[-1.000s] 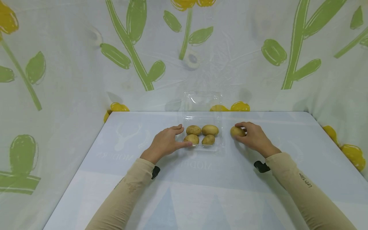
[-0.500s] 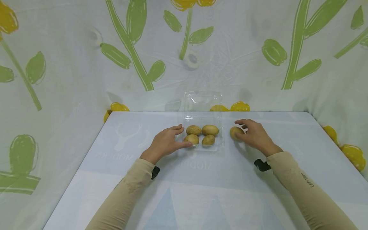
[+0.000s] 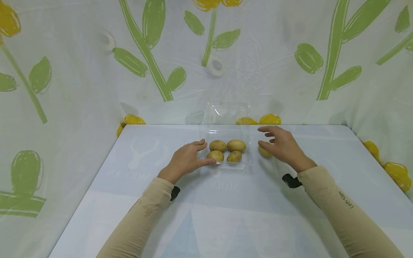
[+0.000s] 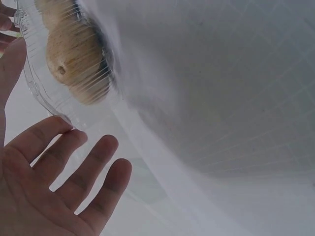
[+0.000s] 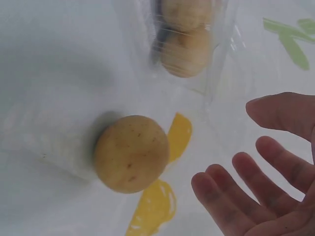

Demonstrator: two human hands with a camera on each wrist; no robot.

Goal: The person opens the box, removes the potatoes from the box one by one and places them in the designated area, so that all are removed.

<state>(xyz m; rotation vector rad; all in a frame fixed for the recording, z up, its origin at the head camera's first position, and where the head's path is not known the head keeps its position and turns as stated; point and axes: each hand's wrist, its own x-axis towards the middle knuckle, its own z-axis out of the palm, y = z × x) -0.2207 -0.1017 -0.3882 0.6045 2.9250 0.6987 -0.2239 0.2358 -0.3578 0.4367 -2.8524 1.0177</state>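
Right hand above loose potato, fingers spread; left hand flat, steadying tray.

Tan-yellow potatoes are sitting in a clear tray; the pale blue worktop is showing faint white print; green-and-yellow flowers are patterning the backdrop.

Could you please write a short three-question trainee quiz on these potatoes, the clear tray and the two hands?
1. How many potatoes lie in the tray?
2. True or false: the right hand grips the loose potato.
3. What does the left hand touch: A the tray, B the loose potato, C the backdrop?

Key: 1. Four. 2. False: its fingers are spread, clear of the potato. 3. A, at the tray's left edge.
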